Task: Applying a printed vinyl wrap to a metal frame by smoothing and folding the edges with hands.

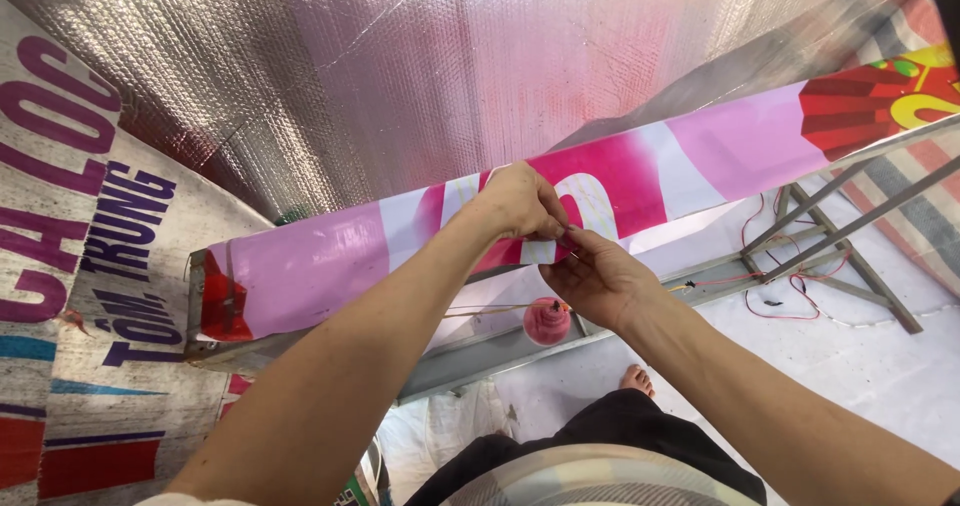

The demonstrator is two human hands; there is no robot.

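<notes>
At the fingertips of both hands sits the lower edge of a pink and white printed banner (pixel 330 266), stretched along a long metal frame (pixel 480 351) that runs from lower left to upper right. Left hand (pixel 520 204) lies on top of the banner face, fingers curled down and pinched shut on the edge of the sheet. Right hand (pixel 598 281) comes up from below, palm up, thumb and forefinger closed on something small right where they meet the left fingertips; too small to tell what it is, possibly a thread end. Both pinch points touch or nearly touch. Just below the right fingers, a thin thread (pixel 490 309) runs left from a pink spool (pixel 547 320) that sits on the lower frame rail. Right of the fingers, red wires (pixel 775 301) trail across a white sheet (pixel 870 361) on the floor, under thin metal struts (pixel 840 228). Above the fingers, silver foil sheeting (pixel 400 76) covers the background. Far left of the fingers, another printed banner (pixel 90 266) with purple lettering lies flat. Below the hands, the person's dark trousers (pixel 600 441) and one bare foot (pixel 636 377) show.
</notes>
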